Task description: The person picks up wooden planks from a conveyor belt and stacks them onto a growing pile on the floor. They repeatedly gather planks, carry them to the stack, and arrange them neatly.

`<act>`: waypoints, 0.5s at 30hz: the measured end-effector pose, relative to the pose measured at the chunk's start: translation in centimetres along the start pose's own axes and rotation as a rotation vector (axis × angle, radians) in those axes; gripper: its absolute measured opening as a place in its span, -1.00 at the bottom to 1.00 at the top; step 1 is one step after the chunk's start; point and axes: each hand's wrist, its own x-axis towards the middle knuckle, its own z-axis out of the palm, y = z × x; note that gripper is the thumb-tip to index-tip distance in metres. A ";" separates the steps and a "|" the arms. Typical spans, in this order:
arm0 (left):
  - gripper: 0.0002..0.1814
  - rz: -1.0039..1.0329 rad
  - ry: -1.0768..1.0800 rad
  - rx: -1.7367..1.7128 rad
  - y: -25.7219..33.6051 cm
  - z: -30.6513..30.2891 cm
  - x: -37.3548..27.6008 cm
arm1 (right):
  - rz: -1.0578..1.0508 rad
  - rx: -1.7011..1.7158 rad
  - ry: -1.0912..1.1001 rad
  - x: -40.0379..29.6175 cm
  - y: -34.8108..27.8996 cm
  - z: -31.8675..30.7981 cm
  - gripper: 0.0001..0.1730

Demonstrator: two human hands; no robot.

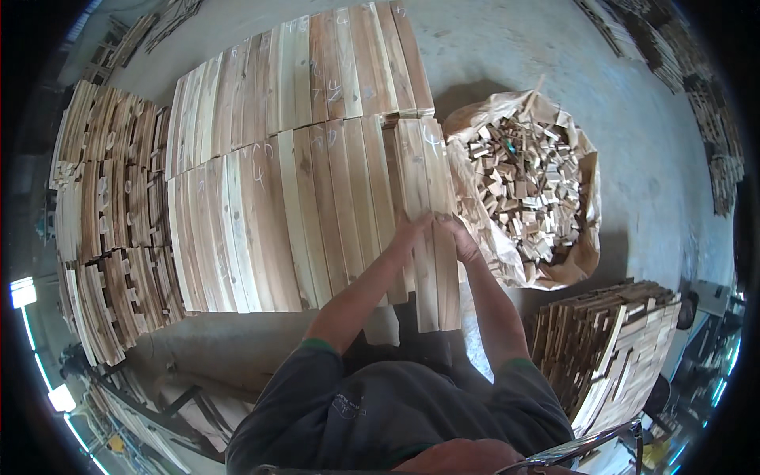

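Two wooden boards [428, 273] lie side by side at the right end of a large stack of planed boards [267, 225], their near ends jutting out towards my body. My left hand [414, 228] grips their left edge, and my right hand [458, 234] grips the right edge. Both thumbs meet near the middle on top; the fingers underneath are hidden. Chalk marks show on the far end of the held boards and on several others. Behind this row is a second row of boards [297, 77], also chalk-marked.
A big sack [579, 261] full of wood offcuts [522, 190] stands right of the stack. Tall piles of rough boards rise at left [113, 219] and at lower right [611, 350]. Concrete floor [641, 160] shows beyond the sack. More timber [715, 136] lies along the far right.
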 end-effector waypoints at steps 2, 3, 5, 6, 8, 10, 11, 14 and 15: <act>-0.25 0.004 0.076 -0.026 -1.4 -0.3 3.2 | 0.042 0.039 0.027 2.6 0.6 -0.8 -0.36; -0.26 -0.020 0.106 -0.072 -3.5 -1.7 5.8 | 0.083 0.039 -0.002 3.1 -0.4 -0.2 -0.33; -0.25 -0.048 0.118 -0.096 -4.7 -2.2 8.3 | 0.102 0.026 -0.007 4.6 -0.2 -1.1 -0.31; -0.23 -0.046 0.111 -0.080 -4.7 -2.3 8.8 | 0.111 0.019 -0.007 5.2 -0.1 -1.5 -0.30; -0.21 -0.060 0.121 -0.105 -4.6 -2.1 9.4 | 0.087 0.006 0.013 6.6 0.6 -2.1 -0.27; -0.21 -0.091 0.152 -0.189 -4.3 -1.7 9.8 | 0.096 -0.041 0.058 7.8 1.6 -2.8 -0.25; -0.23 -0.088 0.219 -0.163 -4.2 -1.5 10.0 | 0.096 -0.020 0.041 8.2 1.9 -3.0 -0.26; -0.25 -0.051 0.346 0.167 -2.7 -0.4 9.5 | 0.107 0.026 0.007 9.0 2.8 -4.1 -0.25; -0.25 -0.019 0.331 0.448 -0.7 0.7 7.9 | 0.115 0.036 0.010 9.3 3.3 -4.7 -0.24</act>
